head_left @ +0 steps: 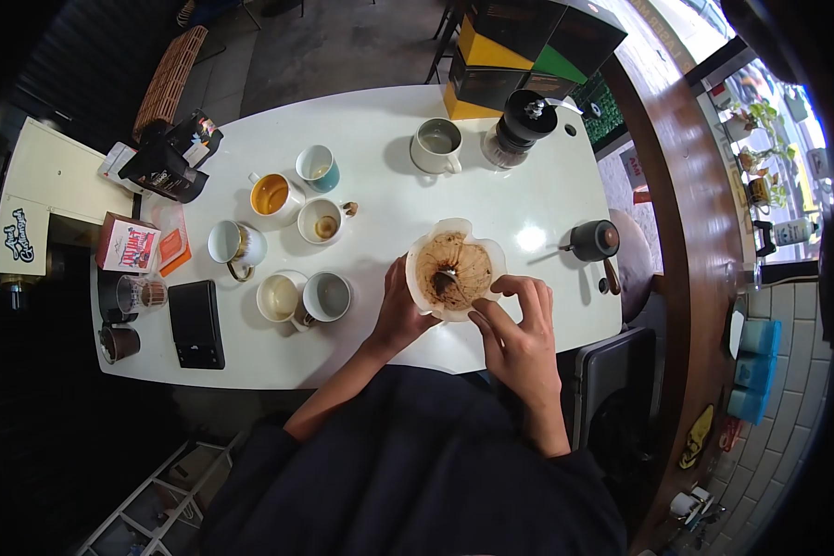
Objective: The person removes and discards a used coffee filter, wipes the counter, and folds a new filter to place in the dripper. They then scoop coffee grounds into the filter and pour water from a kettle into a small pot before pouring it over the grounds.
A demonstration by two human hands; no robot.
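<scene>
A white dripper with a wavy rim (482, 252) is held over the table's near side, its inside stained with brown coffee grounds. My left hand (403, 310) is wrapped round its left side. At the dripper's lower right rim, my right hand (519, 343) has its fingers bent and pinched on the edge. Behind the dripper stands a grey-white mug (436, 146), beside a black-topped hand grinder (519, 130). To the right is a dark kettle (594, 241) with a wooden handle.
Several cups, among them an orange-lined cup (271, 195) and a blue cup (318, 169), stand left of centre on the white table (380, 111). A black scale (196, 324), a red-and-white box (130, 245) and black bags (165, 169) lie farther left. Black-and-yellow boxes (496, 56) stand at the back.
</scene>
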